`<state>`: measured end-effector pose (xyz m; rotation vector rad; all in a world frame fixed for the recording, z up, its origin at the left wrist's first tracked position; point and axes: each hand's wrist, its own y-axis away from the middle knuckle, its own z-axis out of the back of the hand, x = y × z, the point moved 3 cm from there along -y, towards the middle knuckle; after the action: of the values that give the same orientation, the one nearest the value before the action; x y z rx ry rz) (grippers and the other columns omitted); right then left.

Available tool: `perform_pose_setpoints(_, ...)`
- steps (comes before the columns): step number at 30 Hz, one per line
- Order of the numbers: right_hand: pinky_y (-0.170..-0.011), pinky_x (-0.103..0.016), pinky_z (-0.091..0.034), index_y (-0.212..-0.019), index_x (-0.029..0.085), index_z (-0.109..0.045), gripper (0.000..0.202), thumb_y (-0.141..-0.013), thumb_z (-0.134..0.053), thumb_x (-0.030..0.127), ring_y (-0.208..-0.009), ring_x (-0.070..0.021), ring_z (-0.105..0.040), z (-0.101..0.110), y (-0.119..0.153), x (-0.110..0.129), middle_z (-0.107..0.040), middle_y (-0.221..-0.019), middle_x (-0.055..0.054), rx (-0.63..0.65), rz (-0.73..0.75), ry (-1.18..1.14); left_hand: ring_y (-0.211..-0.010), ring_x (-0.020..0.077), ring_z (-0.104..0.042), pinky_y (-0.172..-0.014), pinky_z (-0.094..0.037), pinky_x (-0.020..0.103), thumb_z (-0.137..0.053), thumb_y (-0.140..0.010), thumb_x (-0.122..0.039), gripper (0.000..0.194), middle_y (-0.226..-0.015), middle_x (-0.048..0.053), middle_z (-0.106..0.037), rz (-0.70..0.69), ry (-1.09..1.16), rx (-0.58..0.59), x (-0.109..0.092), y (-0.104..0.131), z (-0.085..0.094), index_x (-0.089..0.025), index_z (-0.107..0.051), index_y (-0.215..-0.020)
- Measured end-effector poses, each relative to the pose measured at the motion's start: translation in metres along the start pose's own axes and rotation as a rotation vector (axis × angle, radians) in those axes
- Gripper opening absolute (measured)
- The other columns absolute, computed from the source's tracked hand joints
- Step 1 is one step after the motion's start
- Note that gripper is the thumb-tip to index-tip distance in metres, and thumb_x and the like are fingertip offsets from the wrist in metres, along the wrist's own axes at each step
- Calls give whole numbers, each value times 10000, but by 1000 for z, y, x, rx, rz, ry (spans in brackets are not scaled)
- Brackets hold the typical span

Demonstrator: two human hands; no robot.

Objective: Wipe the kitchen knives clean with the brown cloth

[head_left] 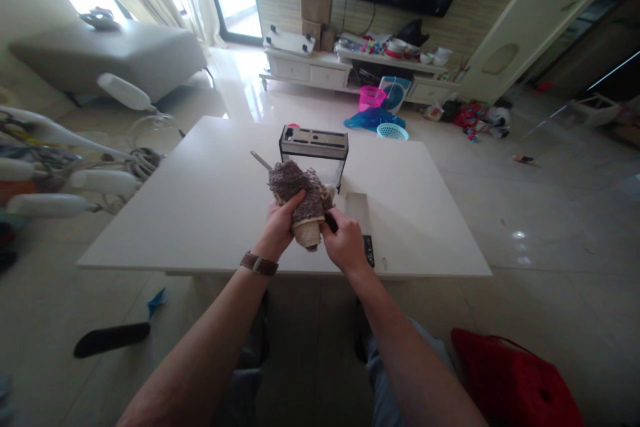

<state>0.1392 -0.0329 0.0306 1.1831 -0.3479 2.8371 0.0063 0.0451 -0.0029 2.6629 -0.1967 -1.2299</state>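
Above the white table (pixel 200 213), a grey-brown shaggy cloth bundle (pixel 290 180) is in my hands. Its lower end is a smoother beige part, and a thin metallic strip (pixel 261 160) sticks out at upper left. My left hand (pixel 280 223) is wrapped round the bundle, thumb on top. Closed at the lower right side is my right hand (pixel 345 237), its fingertips pressed against the bundle and partly hidden. Just behind stands a clear box with a grey slotted top (pixel 315 140). To the right lies a flat silvery piece (pixel 357 210), with a black piece (pixel 369 251) and a small metallic item (pixel 385 263) nearby.
A low TV cabinet (pixel 327 75) lines the far wall, with a pink basket (pixel 371 99) and light-blue basket (pixel 393 131) before it. White-armed equipment with cables (pixel 105 181) stands left. A red bag (pixel 515 380) rests lower right; a black elongated object (pixel 113 339) lies lower left.
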Motion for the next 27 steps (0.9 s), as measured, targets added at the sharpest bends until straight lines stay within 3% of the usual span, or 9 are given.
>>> perform_pose_setpoints(5, -713, -299, -392, -978, 239, -718, 177, -978, -610, 379, -871, -244, -695, -3, 7, 2, -771, -943, -74, 15, -12, 83, -989, 281, -769, -977, -615, 459, -856, -752, -264, 370, -1078, 123, -791, 50, 69, -22, -22, -5, 19, -136, -714, -1070)
perform_pose_setpoints(10, -690, -292, -377, -961, 231, -722, 193, -975, -610, 388, -821, -226, -680, -6, 7, -2, -760, -902, -71, 11, 6, 95, -1124, 298, -733, -1004, -602, 485, -732, -885, -437, 377, -1208, 116, -767, 71, 151, 66, -36, -10, 20, -172, -711, -1152)
perform_pose_setpoints(14, -698, -297, -397, -927, 209, -723, 211, -967, -613, 384, -780, -226, -679, -5, 0, -6, -757, -854, -75, -10, -4, 5, -1025, 310, -758, -967, -611, 520, -828, -789, -347, 433, -1155, 136, -777, 151, 52, 93, -19, -7, 13, -152, -705, -1156)
perform_pose_setpoints(19, -747, -303, -451, -970, 208, -734, 176, -946, -609, 329, -847, -247, -714, -4, -3, -11, -782, -914, -87, -42, -21, -91, -876, 263, -770, -891, -638, 421, -930, -617, -199, 464, -1049, 122, -795, 18, -78, 41, 0, -4, 3, -130, -738, -1034)
perform_pose_setpoints(27, -742, -303, -451, -977, 214, -740, 221, -970, -598, 384, -805, -233, -702, 2, 3, -5, -778, -903, -82, -28, -2, -90, -918, 295, -773, -889, -644, 447, -928, -602, -201, 412, -1011, 97, -799, -106, -32, -37, -14, -8, 3, -153, -734, -963)
